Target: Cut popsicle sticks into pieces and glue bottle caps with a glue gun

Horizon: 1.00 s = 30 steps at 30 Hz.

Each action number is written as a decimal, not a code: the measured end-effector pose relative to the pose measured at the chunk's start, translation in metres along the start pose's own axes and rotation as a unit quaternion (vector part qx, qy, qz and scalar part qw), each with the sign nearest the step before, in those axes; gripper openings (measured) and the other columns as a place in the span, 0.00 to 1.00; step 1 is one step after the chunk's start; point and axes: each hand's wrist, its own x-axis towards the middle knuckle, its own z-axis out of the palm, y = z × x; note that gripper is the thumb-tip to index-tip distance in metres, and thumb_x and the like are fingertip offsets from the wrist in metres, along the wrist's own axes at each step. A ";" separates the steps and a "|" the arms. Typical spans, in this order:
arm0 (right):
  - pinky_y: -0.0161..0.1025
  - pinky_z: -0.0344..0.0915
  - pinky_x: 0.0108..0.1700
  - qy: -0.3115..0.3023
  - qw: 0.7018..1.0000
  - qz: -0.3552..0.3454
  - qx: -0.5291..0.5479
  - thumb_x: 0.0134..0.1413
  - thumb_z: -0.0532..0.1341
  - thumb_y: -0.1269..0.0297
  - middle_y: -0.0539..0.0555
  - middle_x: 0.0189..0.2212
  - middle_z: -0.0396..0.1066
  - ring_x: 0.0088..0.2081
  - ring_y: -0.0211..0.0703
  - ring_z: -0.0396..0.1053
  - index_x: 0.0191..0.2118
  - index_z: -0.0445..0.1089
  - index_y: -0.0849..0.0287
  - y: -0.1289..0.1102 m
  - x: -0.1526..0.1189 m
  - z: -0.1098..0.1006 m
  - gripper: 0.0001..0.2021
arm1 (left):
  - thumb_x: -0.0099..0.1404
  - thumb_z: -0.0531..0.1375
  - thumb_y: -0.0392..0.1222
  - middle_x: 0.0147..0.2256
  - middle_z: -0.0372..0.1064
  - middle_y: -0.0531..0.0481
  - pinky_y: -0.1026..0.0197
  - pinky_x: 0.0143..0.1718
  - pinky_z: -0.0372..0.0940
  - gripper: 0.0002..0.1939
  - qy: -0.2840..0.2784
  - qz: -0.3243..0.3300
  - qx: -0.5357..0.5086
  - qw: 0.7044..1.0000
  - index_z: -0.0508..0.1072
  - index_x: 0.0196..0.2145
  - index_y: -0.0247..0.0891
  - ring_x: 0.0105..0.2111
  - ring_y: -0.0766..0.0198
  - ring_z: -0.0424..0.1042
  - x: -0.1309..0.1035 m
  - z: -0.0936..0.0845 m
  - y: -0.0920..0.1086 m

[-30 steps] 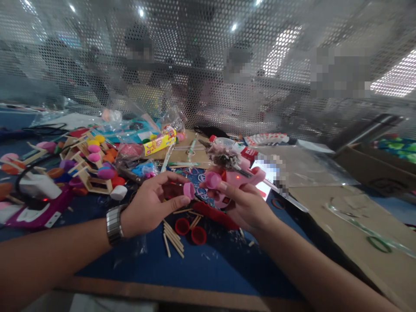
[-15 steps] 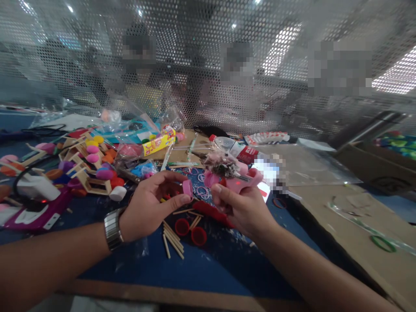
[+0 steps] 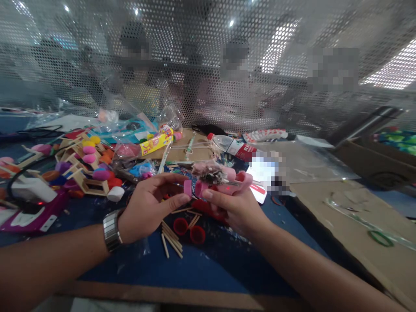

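My left hand (image 3: pixel 154 203), wearing a metal-banded watch (image 3: pixel 112 229), pinches a small pink cap (image 3: pixel 187 188) between thumb and fingers. Close by on the right, my right hand (image 3: pixel 238 208) is wrapped round a pink glue gun (image 3: pixel 242 180) with a small red light. Its front end is covered in grey, grimy residue (image 3: pixel 211 172). Another pink rounded piece (image 3: pixel 200 189) shows at my right thumb; whether that hand grips it too, I cannot tell. Beneath the hands lie two red caps (image 3: pixel 197 234) and several thin wooden sticks (image 3: pixel 172 242).
Small wooden frames (image 3: pixel 86 180) and coloured caps crowd the left, beside a purple box (image 3: pixel 35 212) with a white plug. Behind are a yellow packet (image 3: pixel 157 142), a plastic bottle (image 3: pixel 238 147) and a lit phone (image 3: pixel 263 173). Cardboard (image 3: pixel 351 216) covers the right; perforated mesh (image 3: pixel 195 78) rises behind.
My right hand has brought the glue gun left and slightly down, close to the pink cap. The glue gun has turned a little. My left hand stays nearly still.
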 end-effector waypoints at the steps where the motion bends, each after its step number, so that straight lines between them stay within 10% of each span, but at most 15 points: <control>1: 0.35 0.56 0.19 0.005 1.000 0.007 0.007 0.40 0.75 0.52 0.45 0.17 0.63 0.19 0.36 0.59 0.39 0.74 0.55 -0.001 0.000 0.001 0.21 | 0.54 0.74 0.39 0.36 0.81 0.49 0.70 0.37 0.75 0.17 0.000 -0.004 -0.004 1.000 0.79 0.41 0.37 0.35 0.66 0.79 0.000 0.000 0.000; 16: 0.31 0.43 0.17 0.071 0.988 0.115 0.069 0.31 0.75 0.52 0.44 0.12 0.59 0.15 0.30 0.52 0.19 0.61 0.57 -0.008 0.002 0.005 0.23 | 0.54 0.73 0.38 0.36 0.81 0.48 0.68 0.39 0.75 0.17 -0.023 -0.027 -0.022 0.999 0.78 0.42 0.36 0.36 0.66 0.79 0.003 0.001 -0.004; 30: 0.35 0.56 0.24 0.054 0.994 0.064 0.064 0.31 0.76 0.60 0.44 0.19 0.64 0.20 0.33 0.58 0.34 0.73 0.57 -0.005 0.002 0.007 0.20 | 0.55 0.73 0.38 0.38 0.78 0.49 0.69 0.39 0.73 0.16 -0.002 0.074 0.099 0.992 0.77 0.41 0.37 0.36 0.66 0.78 -0.001 0.002 0.000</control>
